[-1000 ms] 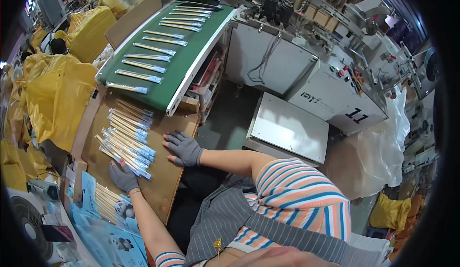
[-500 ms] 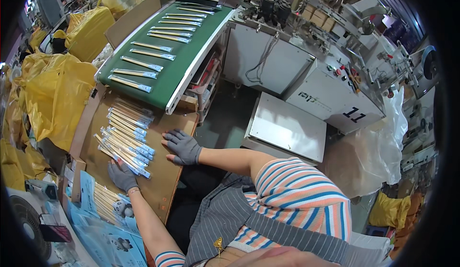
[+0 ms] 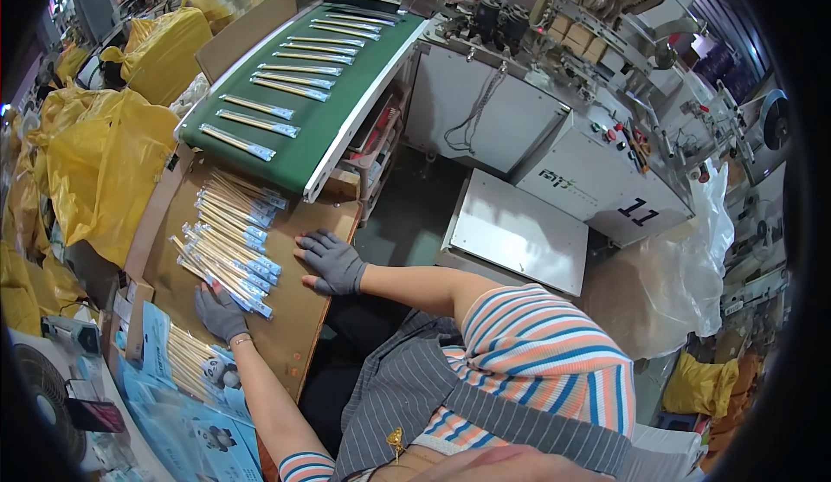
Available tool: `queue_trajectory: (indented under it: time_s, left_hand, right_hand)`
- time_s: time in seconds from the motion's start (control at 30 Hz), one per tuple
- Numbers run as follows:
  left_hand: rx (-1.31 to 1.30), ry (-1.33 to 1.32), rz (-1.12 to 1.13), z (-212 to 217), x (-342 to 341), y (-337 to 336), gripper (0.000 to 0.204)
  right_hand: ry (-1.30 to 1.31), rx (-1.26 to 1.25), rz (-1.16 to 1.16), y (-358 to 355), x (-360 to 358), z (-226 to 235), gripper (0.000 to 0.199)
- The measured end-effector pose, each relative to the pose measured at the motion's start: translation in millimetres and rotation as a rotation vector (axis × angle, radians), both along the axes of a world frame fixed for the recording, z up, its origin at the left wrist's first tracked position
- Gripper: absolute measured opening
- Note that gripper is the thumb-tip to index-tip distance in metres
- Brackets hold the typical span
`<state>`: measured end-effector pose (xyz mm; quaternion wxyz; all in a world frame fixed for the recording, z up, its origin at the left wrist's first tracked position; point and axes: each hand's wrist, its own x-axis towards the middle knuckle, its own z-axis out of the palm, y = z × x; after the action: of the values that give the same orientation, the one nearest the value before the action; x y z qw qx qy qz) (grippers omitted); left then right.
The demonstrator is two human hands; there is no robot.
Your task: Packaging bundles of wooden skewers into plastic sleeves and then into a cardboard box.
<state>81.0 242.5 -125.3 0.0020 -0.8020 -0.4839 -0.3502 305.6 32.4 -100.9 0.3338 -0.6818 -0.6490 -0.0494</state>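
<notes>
Left grip [image 3: 222, 313] and right grip [image 3: 333, 261] flank a pile of wrapped sticks [image 3: 229, 250]

From where I stand, I see both hands in grey gloves with bare fingertips, low over a brown table [image 3: 299, 330]. The left grip lies nearly flat, its fingers stretched out with a little gap between them, at the near edge of the pile; whether the tips actually touch the packets I can't tell. The right grip is spread wide and rests palm down on the table, holding nothing, just beside the blue ends of the packets.

So the pile sits between the two: straight ahead of the left grip, to the left of the right one. The packets are pale sticks in clear film, overlapping at a slant, most with their blue ends toward the right grip.

Beyond both grips is a green conveyor belt [image 3: 325, 114], with more packets [image 3: 257, 120] laid crosswise in a loose row. By the left grip's wrist, on its outer side, are light-blue pouches [image 3: 195, 413] with a panda picture and a bunch of bare-looking sticks [image 3: 183, 359]. Farther out past that grip stand a fan [image 3: 52, 408] and, well ahead, yellow bags [image 3: 104, 170].
</notes>
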Motion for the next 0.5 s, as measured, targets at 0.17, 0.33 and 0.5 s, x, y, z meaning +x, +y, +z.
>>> queue_trajectory:
  time_s: [0.17, 0.33, 0.5]
  left_hand:
    - [0.009, 0.003, -0.002, -2.8, -1.0, 1.8, 0.049]
    - [0.005, 0.0, 0.006, -2.6, -0.5, 1.5, 0.049]
    - [0.0, -0.003, 0.011, -1.0, 0.7, 0.4, 0.048]
  right_hand:
    - [-0.003, -0.015, 0.003, -0.6, -0.3, 3.0, 0.057]
    - [0.001, -0.013, 0.003, -0.4, -0.5, 1.9, 0.058]
    - [0.003, -0.009, -0.001, -0.3, -0.3, 1.5, 0.057]
